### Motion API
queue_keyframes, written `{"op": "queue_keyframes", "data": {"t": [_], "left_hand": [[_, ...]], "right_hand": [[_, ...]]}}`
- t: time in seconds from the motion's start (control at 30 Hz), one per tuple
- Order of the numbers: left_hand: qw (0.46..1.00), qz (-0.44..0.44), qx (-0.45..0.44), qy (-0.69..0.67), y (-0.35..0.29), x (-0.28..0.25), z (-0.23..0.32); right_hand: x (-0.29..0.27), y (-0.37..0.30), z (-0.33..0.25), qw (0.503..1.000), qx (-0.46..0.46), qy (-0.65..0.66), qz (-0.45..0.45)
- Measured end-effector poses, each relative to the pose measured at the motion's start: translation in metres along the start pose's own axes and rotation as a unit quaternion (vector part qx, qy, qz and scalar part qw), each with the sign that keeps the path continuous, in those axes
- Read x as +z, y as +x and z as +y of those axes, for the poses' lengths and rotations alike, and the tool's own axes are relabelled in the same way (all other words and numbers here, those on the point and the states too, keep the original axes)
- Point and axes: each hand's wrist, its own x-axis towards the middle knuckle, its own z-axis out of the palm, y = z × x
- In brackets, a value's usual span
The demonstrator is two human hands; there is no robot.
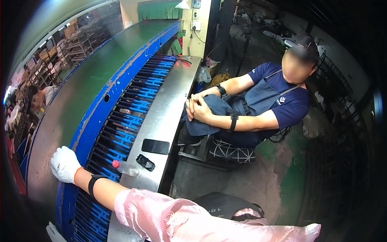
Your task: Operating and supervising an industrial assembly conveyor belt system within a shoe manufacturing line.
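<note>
The right hand, in a white knitted glove with an orange-edged cuff, rests on the near side of a long conveyor belt, right beside the blue rail along its edge; its fingers look bent, but their undersides are hidden, so I cannot tell whether it is clenched or grasping anything. The left hand, also in a pale glove, shows only in part at the lower left near the same rail, and I cannot tell whether it is released or holding something. The belt, green and worn, curves from the lower left up to a curtain of green strips. A black band circles the right forearm above the glove, and a shiny pink sleeve covers the arm from there. Beside the rail runs a row of blue and black rods, then a narrow metal counter. A dark phone lies on the counter with a small black gadget just beside it, and a clear bottle lies on its side near both, its red cap toward the rods. Across the counter a co-worker in a blue apron sits with both hands clasped over a raised knee
</note>
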Motion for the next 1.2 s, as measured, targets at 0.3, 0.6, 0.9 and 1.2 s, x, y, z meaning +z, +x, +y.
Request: {"op": "queue_keyframes", "data": {"t": [0.3, 0.6, 0.9, 1.2], "left_hand": [[0.999, -0.019, -0.016, -0.021, -0.001, -0.006, 0.005], [0.999, -0.036, -0.025, -0.027, 0.001, -0.009, 0.012], [0.997, -0.072, -0.012, -0.027, 0.003, 0.021, -0.025], [0.999, -0.027, -0.025, -0.009, -0.003, -0.007, -0.005]], "right_hand": [[-0.003, -0.001, -0.003, 1.000, -0.004, -0.007, -0.001], [-0.004, -0.001, 0.001, 1.000, -0.004, -0.010, 0.015], [-0.004, -0.008, 0.007, 0.996, -0.028, 0.040, 0.079], [0.003, -0.004, -0.005, 0.998, -0.026, 0.024, 0.046]]}}
